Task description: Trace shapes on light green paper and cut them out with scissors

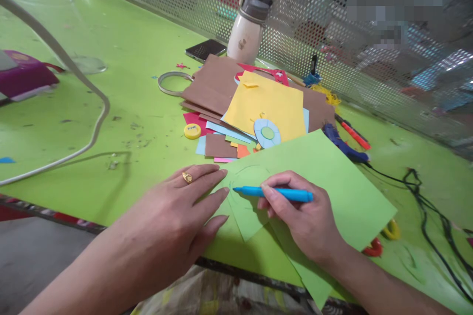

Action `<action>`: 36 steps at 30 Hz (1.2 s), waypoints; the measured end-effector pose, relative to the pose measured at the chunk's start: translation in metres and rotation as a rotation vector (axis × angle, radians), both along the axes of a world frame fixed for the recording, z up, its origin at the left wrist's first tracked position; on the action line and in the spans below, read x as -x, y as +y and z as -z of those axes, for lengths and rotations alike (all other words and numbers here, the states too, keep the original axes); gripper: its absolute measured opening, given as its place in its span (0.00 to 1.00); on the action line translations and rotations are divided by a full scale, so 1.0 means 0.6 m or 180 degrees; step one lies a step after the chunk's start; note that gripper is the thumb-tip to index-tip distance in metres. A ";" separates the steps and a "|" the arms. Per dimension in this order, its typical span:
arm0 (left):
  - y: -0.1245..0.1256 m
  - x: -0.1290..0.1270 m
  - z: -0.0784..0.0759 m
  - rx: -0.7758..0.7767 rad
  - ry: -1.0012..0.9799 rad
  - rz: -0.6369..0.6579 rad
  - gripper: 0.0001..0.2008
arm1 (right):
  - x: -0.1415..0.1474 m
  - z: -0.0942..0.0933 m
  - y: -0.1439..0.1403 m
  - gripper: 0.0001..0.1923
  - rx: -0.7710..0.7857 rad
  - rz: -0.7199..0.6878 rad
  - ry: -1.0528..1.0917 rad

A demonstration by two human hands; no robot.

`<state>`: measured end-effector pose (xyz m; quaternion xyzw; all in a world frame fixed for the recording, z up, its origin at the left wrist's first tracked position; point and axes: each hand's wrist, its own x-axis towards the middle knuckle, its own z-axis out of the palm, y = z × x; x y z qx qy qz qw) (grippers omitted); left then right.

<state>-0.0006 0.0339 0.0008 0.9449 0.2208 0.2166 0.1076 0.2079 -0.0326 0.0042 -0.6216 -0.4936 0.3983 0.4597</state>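
Observation:
My left hand [181, 211], with a gold ring on one finger, lies flat with its fingertips pressing the left edge of a green paper sheet [332, 182]. My right hand [301, 216] grips a blue pen [273, 192] whose tip rests on that sheet, on a faintly drawn curved line. The sheet lies at the table's near edge, and a second green sheet beneath it hangs over the edge.
Behind the sheet is a pile of coloured paper: yellow [269, 103], brown [214, 83], and a blue disc [266, 133]. A white bottle [248, 29], a phone [205, 49], a yellow cap [192, 131], a blue glue gun [342, 143] with black cord, a grey cable [74, 71] and a perforated metal screen [325, 5] surround it.

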 end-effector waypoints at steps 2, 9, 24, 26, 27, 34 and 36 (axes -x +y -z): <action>-0.001 0.000 0.000 -0.0011 0.0013 -0.0015 0.12 | 0.000 0.000 0.000 0.05 0.0007 0.0009 0.0007; -0.002 -0.001 -0.001 -0.0029 0.0036 -0.0012 0.12 | 0.002 -0.004 -0.003 0.05 0.0067 -0.0015 0.0026; -0.001 -0.002 -0.001 -0.0049 -0.0016 -0.0006 0.12 | 0.002 -0.003 -0.004 0.06 0.0035 0.0099 0.0102; -0.001 -0.002 -0.001 -0.0038 0.0006 -0.0018 0.12 | 0.001 -0.004 -0.004 0.06 0.0044 0.0088 0.0092; 0.000 -0.002 -0.002 -0.0033 0.0018 -0.0023 0.12 | 0.000 -0.004 -0.004 0.06 0.0045 0.0077 0.0084; 0.001 -0.001 -0.001 -0.0026 0.0033 -0.0016 0.12 | -0.001 -0.005 -0.004 0.05 0.0034 0.0058 0.0032; 0.001 -0.002 -0.002 -0.0033 0.0026 -0.0002 0.12 | 0.000 -0.006 -0.003 0.05 0.0018 0.0051 0.0000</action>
